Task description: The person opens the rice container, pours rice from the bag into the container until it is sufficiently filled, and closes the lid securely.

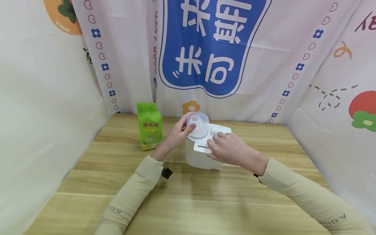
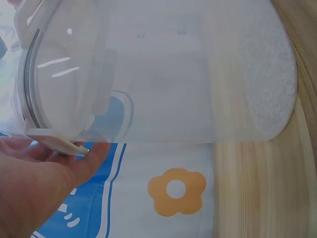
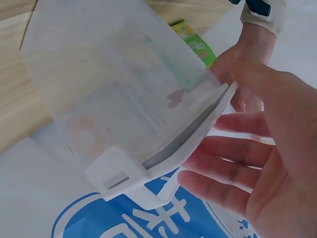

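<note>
A translucent plastic storage container [image 1: 199, 160] stands on the table, and a grainy whitish layer shows at its base in the left wrist view. Its white lid [image 1: 215, 130] carries a clear measuring cup [image 1: 201, 125]. My left hand [image 1: 177, 132] holds the lid at the cup, thumb on the near side and fingers partly hidden behind. A side latch [image 2: 57, 141] lies against those fingers. From the right, my right hand [image 1: 226, 147] grips the lid's edge with bent fingers; in the right wrist view, its fingers [image 3: 223, 148] lie along the lid beside the handle.
Left of the container, a green bag [image 1: 149, 127] with Chinese lettering stands upright. The wood-grain table [image 1: 188, 202] ends at a printed cloth backdrop [image 1: 132, 65], with white cloth walls on both sides.
</note>
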### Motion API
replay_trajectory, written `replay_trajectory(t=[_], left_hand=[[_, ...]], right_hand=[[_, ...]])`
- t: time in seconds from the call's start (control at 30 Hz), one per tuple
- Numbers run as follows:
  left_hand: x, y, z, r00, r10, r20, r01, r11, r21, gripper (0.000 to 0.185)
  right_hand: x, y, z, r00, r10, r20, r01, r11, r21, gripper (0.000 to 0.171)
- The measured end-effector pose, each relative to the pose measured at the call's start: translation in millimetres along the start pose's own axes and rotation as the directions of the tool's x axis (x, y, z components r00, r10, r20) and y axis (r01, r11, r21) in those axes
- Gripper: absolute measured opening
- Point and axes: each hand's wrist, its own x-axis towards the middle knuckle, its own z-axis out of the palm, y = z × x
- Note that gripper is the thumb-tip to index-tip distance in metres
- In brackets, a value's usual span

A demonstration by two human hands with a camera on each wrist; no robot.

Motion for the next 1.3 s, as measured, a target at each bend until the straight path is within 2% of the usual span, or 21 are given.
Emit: replay_trajectory(t=[0.17,0.37,0.53,0.73,0.9,1.07,1.3], left_hand=[[-6.0,3.5,1.0,1.000,0.022,-0.010,-0.022,1.000,-0.010,0.055],[-12.9,6.9,4.1,0.995,0.096,-0.024,-0.095,0.995,0.036,0.056],[-23.8,13.1,4.5,0.999,0.050,-0.017,-0.047,0.992,0.119,0.067],[-36.4,21.4,2.1,1.000,-0.003,-0.006,0.004,0.985,0.173,0.079],[-47.0,33.8,-0.4,1.000,0.027,0.000,-0.026,0.958,0.285,0.082],[-53.7,45.1,-0.1,0.998,0.060,0.025,-0.065,0.937,0.344,0.083],[-61.7,50.9,3.1,0.999,0.030,0.027,-0.038,0.914,0.405,0.088]], right_hand=[[-2.9,4.1,-2.4,1.000,0.017,0.020,-0.018,0.998,0.062,0.044],[-6.1,8.7,-0.3,1.000,0.006,0.016,-0.007,0.996,0.093,0.039],[-8.1,15.2,1.6,0.999,0.022,-0.028,-0.018,0.992,0.127,0.027],[-10.1,21.3,2.9,0.997,0.050,-0.050,-0.041,0.984,0.172,0.019],[-11.9,25.0,3.5,0.994,0.080,-0.079,-0.062,0.976,0.207,0.014],[-13.9,27.7,3.7,0.988,0.128,-0.086,-0.103,0.963,0.251,0.008],[-13.5,28.0,7.3,0.986,0.144,-0.087,-0.113,0.949,0.296,0.009]])
